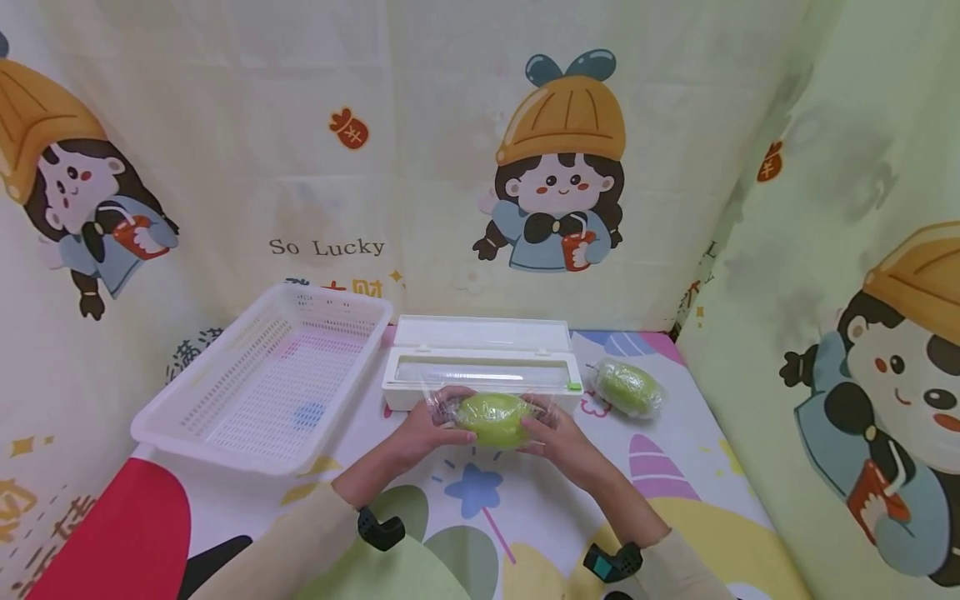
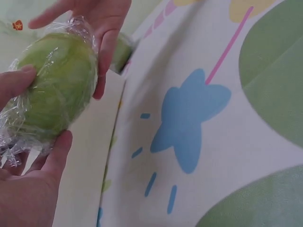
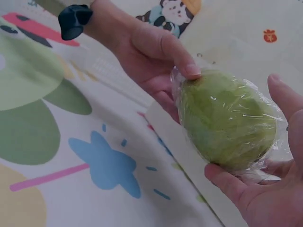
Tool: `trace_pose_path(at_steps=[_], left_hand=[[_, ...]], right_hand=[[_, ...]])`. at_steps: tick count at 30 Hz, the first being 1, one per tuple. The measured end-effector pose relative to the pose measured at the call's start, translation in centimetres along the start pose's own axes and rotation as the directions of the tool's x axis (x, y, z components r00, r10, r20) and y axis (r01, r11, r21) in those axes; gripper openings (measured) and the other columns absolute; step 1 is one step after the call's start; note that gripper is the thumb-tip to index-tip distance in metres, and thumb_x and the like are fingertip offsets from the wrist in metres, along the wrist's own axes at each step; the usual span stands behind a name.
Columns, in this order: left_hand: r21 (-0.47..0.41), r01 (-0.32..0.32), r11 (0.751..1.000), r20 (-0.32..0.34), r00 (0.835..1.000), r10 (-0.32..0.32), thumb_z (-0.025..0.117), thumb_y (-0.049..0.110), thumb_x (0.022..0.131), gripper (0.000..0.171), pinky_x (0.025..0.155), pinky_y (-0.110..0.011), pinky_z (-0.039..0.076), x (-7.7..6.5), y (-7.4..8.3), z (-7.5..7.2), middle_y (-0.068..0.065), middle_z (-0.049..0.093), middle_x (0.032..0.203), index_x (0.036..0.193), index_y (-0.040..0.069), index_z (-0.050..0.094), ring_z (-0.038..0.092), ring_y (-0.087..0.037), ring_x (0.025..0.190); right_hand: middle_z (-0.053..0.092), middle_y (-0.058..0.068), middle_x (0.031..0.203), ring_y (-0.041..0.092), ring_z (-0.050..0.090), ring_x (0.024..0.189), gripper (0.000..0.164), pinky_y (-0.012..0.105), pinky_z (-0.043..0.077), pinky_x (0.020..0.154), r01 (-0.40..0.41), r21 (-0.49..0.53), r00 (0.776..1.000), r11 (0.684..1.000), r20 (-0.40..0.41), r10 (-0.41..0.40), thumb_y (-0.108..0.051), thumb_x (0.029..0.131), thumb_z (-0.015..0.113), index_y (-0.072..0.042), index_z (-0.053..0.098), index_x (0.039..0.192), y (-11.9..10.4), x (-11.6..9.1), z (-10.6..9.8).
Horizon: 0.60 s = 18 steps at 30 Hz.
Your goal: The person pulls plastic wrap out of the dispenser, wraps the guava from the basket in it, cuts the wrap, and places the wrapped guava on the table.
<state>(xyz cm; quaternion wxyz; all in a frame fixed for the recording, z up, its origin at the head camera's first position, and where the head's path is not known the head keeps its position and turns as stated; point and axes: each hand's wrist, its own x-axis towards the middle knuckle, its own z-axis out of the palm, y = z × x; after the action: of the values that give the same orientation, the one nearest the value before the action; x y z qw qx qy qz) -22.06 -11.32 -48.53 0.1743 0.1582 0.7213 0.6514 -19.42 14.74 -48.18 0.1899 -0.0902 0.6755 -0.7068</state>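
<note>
A green oval fruit (image 1: pixel 492 419), wrapped in clear cling film, is held up between both hands. My left hand (image 1: pixel 422 431) grips one end, and the left wrist view shows its digits (image 2: pixel 59 153) on two sides of the fruit. At the other end, my right hand (image 1: pixel 557 437) spreads around the fruit (image 3: pixel 229 120). One right digit touches its lower side, while another stands raised off it in the right wrist view. Crumpled film gathers by both palms. Behind the hands sits a white cling film dispenser (image 1: pixel 480 333) with its lid raised.
A white perforated basket (image 1: pixel 161 429) stands at the left. Another film-wrapped green fruit (image 1: pixel 628 388) lies right of the dispenser. The patterned tablecloth (image 1: pixel 540 492) covers the table, and printed cloth walls (image 1: pixel 435 167) rise behind and at both sides.
</note>
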Motion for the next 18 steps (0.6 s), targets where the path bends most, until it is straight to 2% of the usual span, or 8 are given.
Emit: trace_pose_path(at_steps=[2, 6, 11, 15, 18], left_hand=[[0.020, -0.008, 1.000, -0.011, 1.000, 0.008, 0.082, 0.011, 0.074, 0.067, 0.088, -0.026, 0.052, -0.1, 0.0, 0.0, -0.010, 0.053, 0.133, 0.133, 0.023, 0.053, 0.057, -0.018, 0.110], [0.034, -0.036, 0.999, -0.009, 0.999, 0.036, 0.081, 0.009, 0.075, 0.068, 0.088, -0.024, 0.051, -0.2, 0.0, 0.0, -0.011, 0.054, 0.133, 0.135, 0.021, 0.052, 0.057, -0.018, 0.109], [-0.047, -0.034, 0.998, 0.015, 0.999, 0.035, 0.077, 0.009, 0.079, 0.066, 0.090, -0.024, 0.052, -0.2, -0.1, -0.2, -0.008, 0.053, 0.136, 0.138, 0.019, 0.049, 0.059, -0.014, 0.109], [-0.157, 0.000, 0.988, 0.033, 0.999, 0.005, 0.071, 0.010, 0.086, 0.060, 0.096, -0.037, 0.053, 0.0, -0.2, -0.6, -0.010, 0.057, 0.131, 0.140, 0.011, 0.045, 0.064, -0.012, 0.103], [-0.223, 0.043, 0.974, 0.054, 0.998, -0.032, 0.066, 0.013, 0.091, 0.056, 0.099, -0.050, 0.049, 0.1, -0.4, -0.8, -0.013, 0.057, 0.129, 0.140, 0.005, 0.042, 0.064, -0.015, 0.105]], right_hand=[[0.040, 0.025, 0.145, 0.019, 0.058, 0.117, 0.059, 0.036, 0.053, 0.096, -0.018, 0.004, 1.000, 1.000, -0.006, 0.018, -0.025, 0.098, 0.055, -0.005, 0.029, 0.148, 0.0, 0.1, 0.0], [0.045, 0.024, 0.141, 0.020, 0.061, 0.112, 0.061, 0.040, 0.055, 0.093, -0.043, -0.023, 0.998, 0.999, -0.039, 0.042, -0.024, 0.094, 0.062, -0.007, 0.035, 0.146, 0.1, 0.5, 0.0], [0.046, 0.019, 0.133, 0.017, 0.062, 0.103, 0.061, 0.042, 0.057, 0.088, -0.051, 0.007, 0.991, 0.999, -0.120, 0.052, -0.017, 0.089, 0.068, -0.006, 0.040, 0.143, 0.6, 1.0, -0.1], [0.042, 0.017, 0.133, 0.015, 0.060, 0.102, 0.060, 0.037, 0.057, 0.086, -0.019, 0.030, 0.987, 0.999, -0.162, 0.024, -0.009, 0.088, 0.068, -0.004, 0.040, 0.141, 1.0, 1.3, -0.1], [0.041, 0.016, 0.138, 0.016, 0.060, 0.105, 0.061, 0.033, 0.057, 0.085, 0.003, 0.015, 0.984, 1.000, -0.181, 0.000, -0.007, 0.086, 0.070, -0.005, 0.042, 0.140, 1.1, 1.4, -0.2]])
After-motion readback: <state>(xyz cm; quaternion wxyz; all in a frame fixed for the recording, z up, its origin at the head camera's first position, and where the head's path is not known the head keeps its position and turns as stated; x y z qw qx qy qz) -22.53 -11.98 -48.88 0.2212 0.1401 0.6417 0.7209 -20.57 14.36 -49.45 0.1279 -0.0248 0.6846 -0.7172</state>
